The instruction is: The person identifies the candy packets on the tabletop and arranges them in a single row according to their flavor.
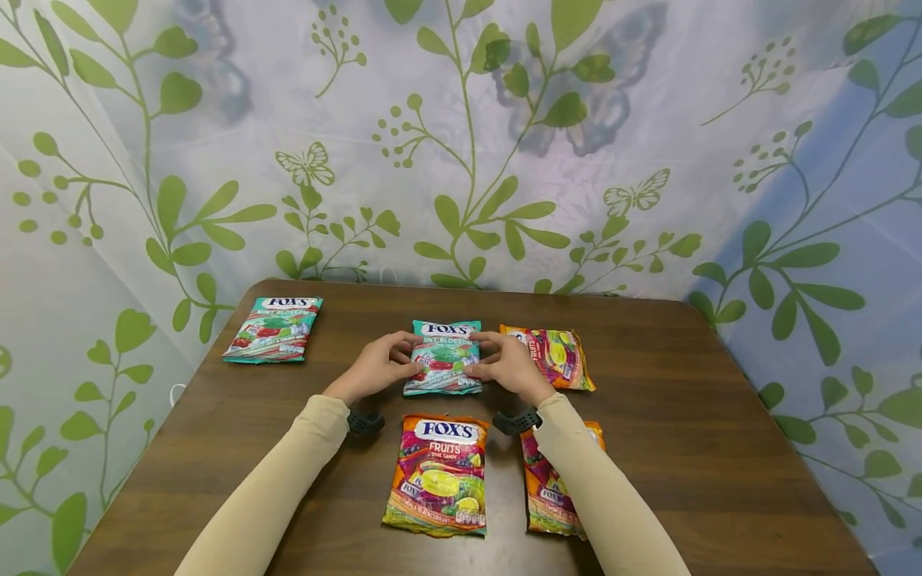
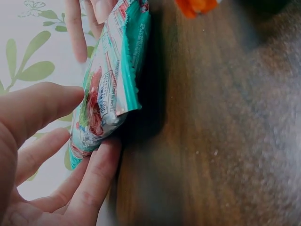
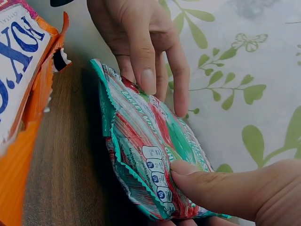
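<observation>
In the head view a teal mint candy bag [image 1: 445, 360] lies face up at the middle of the table, between both hands. My left hand [image 1: 382, 364] grips its left side; in the left wrist view the thumb [image 2: 61, 101] rests on the printed face while the fingers [image 2: 96, 181] reach round the edge and under. On the right side my right hand [image 1: 511, 368] holds the same bag, its thumb [image 3: 202, 176] on top and fingertips partly hidden below, as the right wrist view shows.
Another teal mint bag [image 1: 277, 330] lies at the table's far left. An orange fruit candy bag [image 1: 565, 358] sits just beyond the right hand, a second fruit bag [image 1: 438, 480] in front, and a third [image 1: 551, 496] partly under the right forearm. A patterned curtain [image 1: 461, 160] hangs behind the table [image 1: 677, 416].
</observation>
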`<state>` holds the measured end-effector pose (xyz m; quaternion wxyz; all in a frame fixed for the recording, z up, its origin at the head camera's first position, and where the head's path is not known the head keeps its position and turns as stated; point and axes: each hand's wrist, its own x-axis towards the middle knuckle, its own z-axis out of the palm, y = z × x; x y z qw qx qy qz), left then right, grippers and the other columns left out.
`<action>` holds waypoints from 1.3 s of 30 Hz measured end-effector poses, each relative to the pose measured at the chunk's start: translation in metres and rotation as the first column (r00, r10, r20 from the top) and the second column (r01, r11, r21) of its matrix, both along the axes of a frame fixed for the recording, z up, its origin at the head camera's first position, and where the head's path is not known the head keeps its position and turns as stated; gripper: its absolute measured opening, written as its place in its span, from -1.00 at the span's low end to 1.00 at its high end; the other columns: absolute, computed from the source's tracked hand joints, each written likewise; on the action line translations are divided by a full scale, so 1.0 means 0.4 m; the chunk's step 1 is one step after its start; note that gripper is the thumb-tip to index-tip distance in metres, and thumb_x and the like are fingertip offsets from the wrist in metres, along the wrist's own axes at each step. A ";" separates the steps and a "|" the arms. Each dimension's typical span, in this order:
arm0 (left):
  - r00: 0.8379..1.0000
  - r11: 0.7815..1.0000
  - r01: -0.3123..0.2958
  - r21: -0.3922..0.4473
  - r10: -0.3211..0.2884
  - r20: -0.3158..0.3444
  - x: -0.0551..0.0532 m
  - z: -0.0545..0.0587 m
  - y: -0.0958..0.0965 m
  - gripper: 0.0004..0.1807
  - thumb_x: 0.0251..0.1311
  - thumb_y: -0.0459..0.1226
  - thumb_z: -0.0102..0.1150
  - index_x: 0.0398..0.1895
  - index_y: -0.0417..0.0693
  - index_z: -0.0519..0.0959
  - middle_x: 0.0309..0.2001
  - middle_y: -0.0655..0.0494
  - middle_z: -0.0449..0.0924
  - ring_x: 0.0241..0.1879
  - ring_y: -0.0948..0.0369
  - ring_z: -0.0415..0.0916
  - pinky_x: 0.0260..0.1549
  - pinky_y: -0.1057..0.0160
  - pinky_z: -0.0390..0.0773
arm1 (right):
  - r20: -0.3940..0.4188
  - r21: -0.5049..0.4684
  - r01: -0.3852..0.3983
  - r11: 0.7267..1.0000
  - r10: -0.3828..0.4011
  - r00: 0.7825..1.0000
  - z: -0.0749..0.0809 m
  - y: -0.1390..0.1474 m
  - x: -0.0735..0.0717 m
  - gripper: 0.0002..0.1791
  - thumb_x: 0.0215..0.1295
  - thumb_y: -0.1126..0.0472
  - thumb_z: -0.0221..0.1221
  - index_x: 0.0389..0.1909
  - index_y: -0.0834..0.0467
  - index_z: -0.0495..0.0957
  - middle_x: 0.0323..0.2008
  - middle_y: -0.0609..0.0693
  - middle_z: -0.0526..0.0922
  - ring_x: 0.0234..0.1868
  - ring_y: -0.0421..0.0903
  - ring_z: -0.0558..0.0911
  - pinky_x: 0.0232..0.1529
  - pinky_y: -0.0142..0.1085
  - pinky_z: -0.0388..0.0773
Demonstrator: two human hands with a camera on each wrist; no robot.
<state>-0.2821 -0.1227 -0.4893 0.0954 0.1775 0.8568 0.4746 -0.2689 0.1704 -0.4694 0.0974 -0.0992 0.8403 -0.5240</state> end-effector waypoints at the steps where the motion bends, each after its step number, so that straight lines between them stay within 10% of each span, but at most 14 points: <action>1: 1.000 1.000 -0.002 -0.001 0.002 -0.002 0.000 0.000 0.000 -0.45 0.48 -0.22 0.44 0.46 -0.13 0.56 0.26 -0.20 0.60 0.16 -0.09 0.63 0.13 -0.11 0.67 | -0.002 0.010 0.002 1.000 -0.002 1.000 -0.001 0.000 -0.001 -0.30 0.38 0.29 0.51 0.51 0.17 0.55 0.39 0.35 0.55 0.10 0.19 0.75 -0.08 -0.11 0.78; 39: 0.999 0.999 -0.033 0.027 0.033 0.010 0.008 -0.002 0.022 -0.48 0.44 -0.33 0.46 0.40 -0.20 0.58 0.20 -0.23 0.57 0.04 -0.03 0.61 0.08 -0.03 0.70 | 0.007 -0.006 0.017 1.000 -0.017 1.000 -0.008 -0.012 0.011 -0.29 0.33 0.38 0.52 0.49 0.27 0.55 0.27 0.29 0.64 0.04 0.13 0.76 -0.06 -0.10 0.77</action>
